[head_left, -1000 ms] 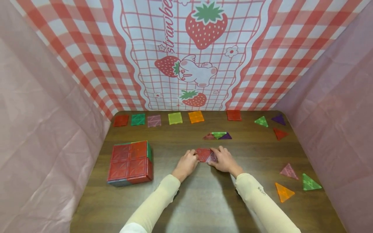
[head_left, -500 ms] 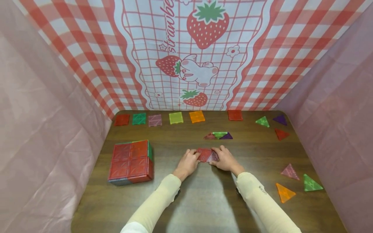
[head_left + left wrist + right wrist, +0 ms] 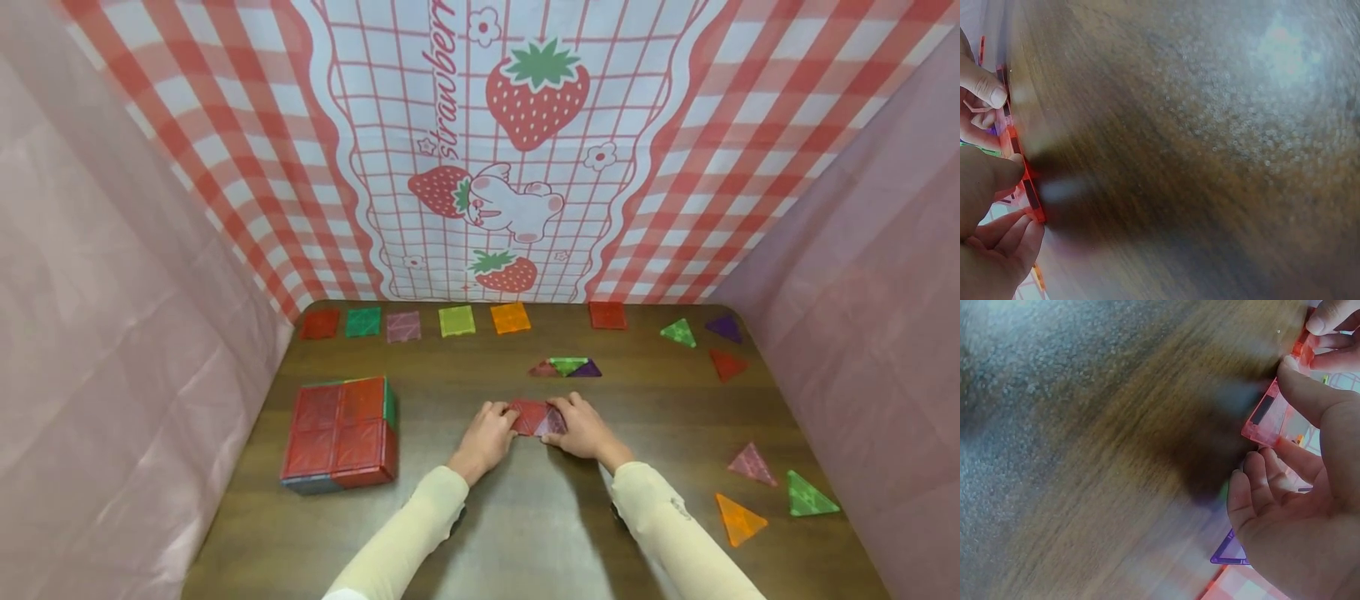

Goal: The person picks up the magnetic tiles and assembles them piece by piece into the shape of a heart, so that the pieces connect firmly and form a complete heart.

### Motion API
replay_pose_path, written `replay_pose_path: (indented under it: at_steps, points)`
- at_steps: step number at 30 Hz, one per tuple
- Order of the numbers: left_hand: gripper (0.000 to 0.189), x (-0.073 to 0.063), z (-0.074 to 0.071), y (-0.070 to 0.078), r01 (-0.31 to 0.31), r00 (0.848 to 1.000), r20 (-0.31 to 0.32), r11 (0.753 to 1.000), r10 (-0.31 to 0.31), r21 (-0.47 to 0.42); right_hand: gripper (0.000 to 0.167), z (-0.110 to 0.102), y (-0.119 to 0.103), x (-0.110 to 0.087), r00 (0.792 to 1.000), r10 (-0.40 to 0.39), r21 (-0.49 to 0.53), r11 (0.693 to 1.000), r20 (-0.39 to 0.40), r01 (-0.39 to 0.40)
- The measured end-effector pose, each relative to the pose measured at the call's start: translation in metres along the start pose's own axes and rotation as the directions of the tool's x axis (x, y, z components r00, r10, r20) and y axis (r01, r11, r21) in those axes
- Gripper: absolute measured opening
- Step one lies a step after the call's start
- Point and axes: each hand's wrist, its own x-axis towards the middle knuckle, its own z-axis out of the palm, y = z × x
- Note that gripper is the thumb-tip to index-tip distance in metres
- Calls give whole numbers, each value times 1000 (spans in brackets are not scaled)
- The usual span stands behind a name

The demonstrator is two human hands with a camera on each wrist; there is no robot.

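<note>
Between the two hands, a flat row of joined triangular magnetic tiles lies low over the middle of the table. Its left part is a red triangular tile (image 3: 529, 415); its right end is a pink triangular tile (image 3: 556, 422). My left hand (image 3: 486, 437) pinches the red end between thumb and fingers, and the left wrist view shows the red tile edge (image 3: 1030, 190) in that grip. My right hand (image 3: 585, 428) holds the pink end; in the right wrist view the thumb lies along the pink tile's edge (image 3: 1265, 412). Fingers cover part of both ends.
Behind the hands is a short row of red, green and purple triangles (image 3: 567, 367). A red-topped tile box (image 3: 339, 433) stands at left. Square tiles (image 3: 457, 321) line the back edge. Loose triangles lie at right, among them an orange triangle (image 3: 739, 520) and a green triangle (image 3: 810, 496).
The head view has tilted up slightly, so everything sits lower in it. Both hands keep hold of the joined tiles, with hardly any movement over the table.
</note>
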Motion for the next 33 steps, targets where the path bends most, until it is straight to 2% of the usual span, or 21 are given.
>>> replay_pose_path:
  at_steps: [4,8,13,16,19,23,26,33]
  points:
    - [29,-3,1,2,23,1000,12,999,-23,-49,67,2,1,-3,1000,16,23,1000,5,-16]
    - [37,-2,3,4,97,995,34,979,-92,-178,64,2,1,-4,1000,26,54,998,3,-26]
    - [63,3,3,6,144,988,-1,940,-151,-310,66,2,5,-3,996,-19,114,993,-87,29]
    - [65,7,1,7,143,985,-45,925,-169,-352,59,0,8,-3,986,-50,98,993,-161,66]
    - [48,10,0,6,126,980,-97,926,-171,-355,41,-5,11,-2,970,-74,43,995,-232,87]
    - [21,17,0,8,88,980,-142,943,-139,-320,21,-15,16,-1,953,-97,-24,995,-288,94]
    - [12,25,1,13,78,983,-134,950,-123,-302,17,-21,23,-2,948,-90,-48,996,-306,79]
    - [12,49,4,25,109,989,-67,953,-133,-281,16,-29,39,-1,940,23,-32,999,-340,-36]
